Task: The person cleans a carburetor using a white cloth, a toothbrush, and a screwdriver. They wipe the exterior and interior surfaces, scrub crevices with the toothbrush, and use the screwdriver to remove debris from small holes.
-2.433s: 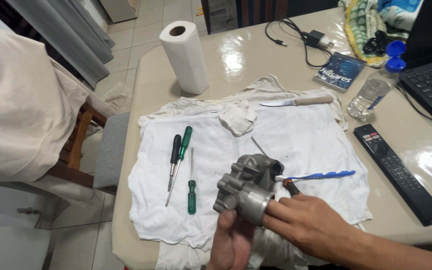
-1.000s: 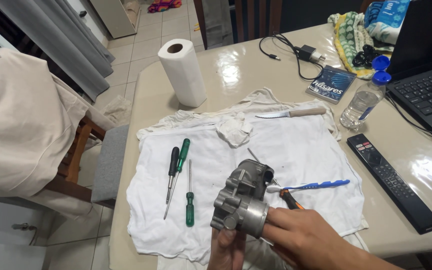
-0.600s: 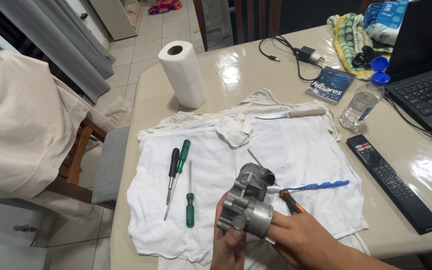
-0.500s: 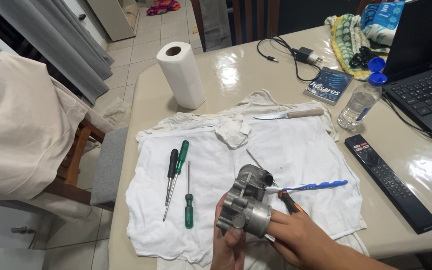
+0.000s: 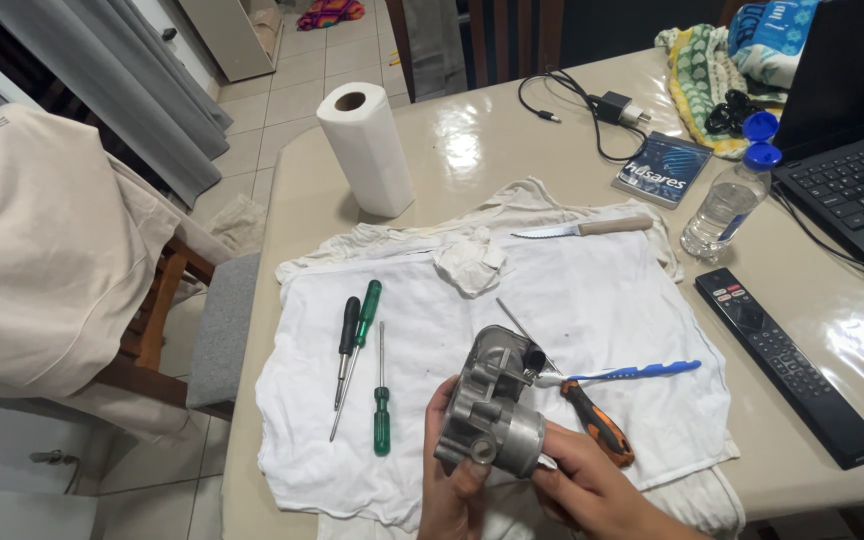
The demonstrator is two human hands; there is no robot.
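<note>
Where the beige desk (image 5: 512, 150) carries the work, a white cloth (image 5: 612, 310) lies spread over its near half, with a laptop (image 5: 852, 120) at the far right edge. A chair draped in pale fabric (image 5: 42, 250) stands at the left of the desk. A roll of paper towel (image 5: 367, 148) stands upright beyond the cloth's far left corner. A black remote control (image 5: 787, 365) lies right of the cloth, and a clear water bottle (image 5: 727, 205) with a blue cap stands between it and the laptop.

You hold a grey metal housing (image 5: 492, 415) above the near edge of the cloth. Your left hand (image 5: 452, 480) grips it from below, fingers closed on its lower left side. Your right hand (image 5: 592, 490) is clamped on its round cylindrical end at the lower right.

On the cloth, left of the housing, lie three screwdrivers: a long green-handled one (image 5: 357, 345), a black-handled one (image 5: 347, 345) touching it, and a short green-handled one (image 5: 381, 405) just beside. An orange-and-black handled tool (image 5: 597, 425) lies just right of the housing, under a blue toothbrush (image 5: 637, 372). A serrated knife (image 5: 582, 228) lies at the far edge, near a crumpled white wad (image 5: 470, 262).
</note>
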